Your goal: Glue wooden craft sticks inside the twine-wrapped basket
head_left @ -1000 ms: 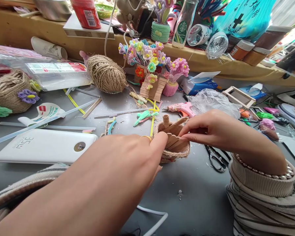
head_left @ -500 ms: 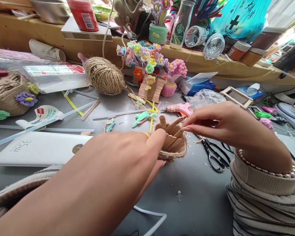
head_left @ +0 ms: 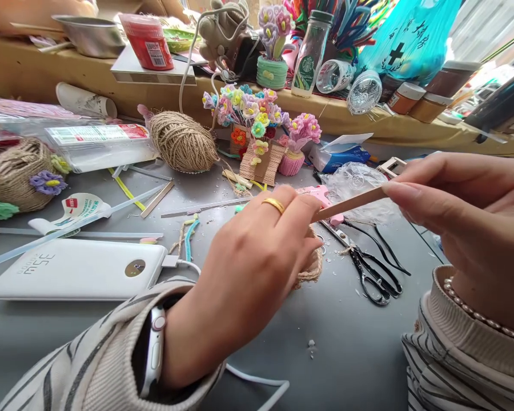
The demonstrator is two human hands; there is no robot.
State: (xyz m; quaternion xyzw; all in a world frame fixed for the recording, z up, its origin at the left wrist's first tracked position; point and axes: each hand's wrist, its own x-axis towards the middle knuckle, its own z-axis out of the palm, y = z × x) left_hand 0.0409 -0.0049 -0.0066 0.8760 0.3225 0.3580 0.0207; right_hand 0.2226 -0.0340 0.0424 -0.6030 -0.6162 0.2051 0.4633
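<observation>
A flat wooden craft stick [head_left: 351, 204] slants up to the right between my two hands. My right hand [head_left: 466, 211] pinches its outer end between thumb and fingertips. My left hand [head_left: 261, 257], with a gold ring, has its fingers curled closed around the stick's other end. Beneath the left fingers sits a small twine-edged basket [head_left: 312, 267]; my hand hides most of it, including its inside. Black-handled scissors [head_left: 368, 271] lie right of the basket. Behind the stick a pink glue gun [head_left: 321, 194] shows in part.
A white power bank [head_left: 81, 268] with a cable lies at left, near clear glue sticks [head_left: 89, 214]. Farther back are a twine ball [head_left: 182, 140], fuzzy-wire flowers [head_left: 248, 108], a tissue pack [head_left: 340, 154] and crumpled plastic [head_left: 360, 185]. Jars and a bottle [head_left: 310, 57] line the ledge.
My right hand has moved right and nearer, with the stick now stretched out above the basket. My left hand has shifted from gripping the basket's side to closing over the stick's end.
</observation>
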